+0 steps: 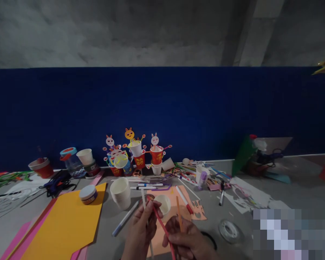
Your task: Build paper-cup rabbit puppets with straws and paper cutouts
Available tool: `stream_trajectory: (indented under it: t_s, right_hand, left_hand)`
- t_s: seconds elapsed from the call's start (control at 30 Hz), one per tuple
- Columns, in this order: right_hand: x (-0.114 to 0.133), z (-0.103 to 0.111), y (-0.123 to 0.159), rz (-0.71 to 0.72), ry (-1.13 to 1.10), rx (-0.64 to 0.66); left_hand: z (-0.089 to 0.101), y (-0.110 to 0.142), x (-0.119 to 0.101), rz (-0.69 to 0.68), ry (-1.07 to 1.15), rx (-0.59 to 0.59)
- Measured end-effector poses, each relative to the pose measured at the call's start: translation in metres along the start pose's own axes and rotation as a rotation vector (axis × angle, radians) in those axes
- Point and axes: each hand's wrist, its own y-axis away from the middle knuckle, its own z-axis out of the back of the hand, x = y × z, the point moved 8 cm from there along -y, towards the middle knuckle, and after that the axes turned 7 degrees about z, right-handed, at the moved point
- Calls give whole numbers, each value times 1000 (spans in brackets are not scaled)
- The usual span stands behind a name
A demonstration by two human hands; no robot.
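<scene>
My left hand (144, 225) is closed on a thin red strip (159, 218) near its upper end, and a white strip (143, 198) sticks up from the same grip. Lower down, my right hand (185, 240) pinches the red strip, while an orange strip (178, 207) stands up between its fingers. Beneath both hands lies peach paper (158, 242) with cut-out holes at its right edge. A white paper cup (164, 205) sits on it just behind my fingers, with a red-capped marker (183, 199) to the right. A pale marker (125, 217) lies left of my left hand.
Stacked white cups (120, 193) stand left of my hands. Orange paper (62, 220) bears a round jar (88, 194). Decorated cup figures (135, 150) line the blue partition (195, 108). A tape roll (229, 231) and paper scraps (249, 193) lie right; a pixelated patch covers the lower right.
</scene>
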Motion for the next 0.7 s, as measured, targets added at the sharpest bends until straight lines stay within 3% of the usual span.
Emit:
stream_trajectory:
  t_s: [0.13,0.23,0.57,0.7]
  right_hand:
    - [-4,-2,5,-50,-71,0]
    - [-5,5,7,-59,-114,-76]
    - [20,15,8,153,0,-269]
    - [27,12,8,186,59,-255]
  left_hand:
    - [0,1,0,31,-3,20]
    - [0,3,-3,16,-5,25]
    - [1,15,-7,17,-54,-9]
    - [3,15,2,18,-124,-15]
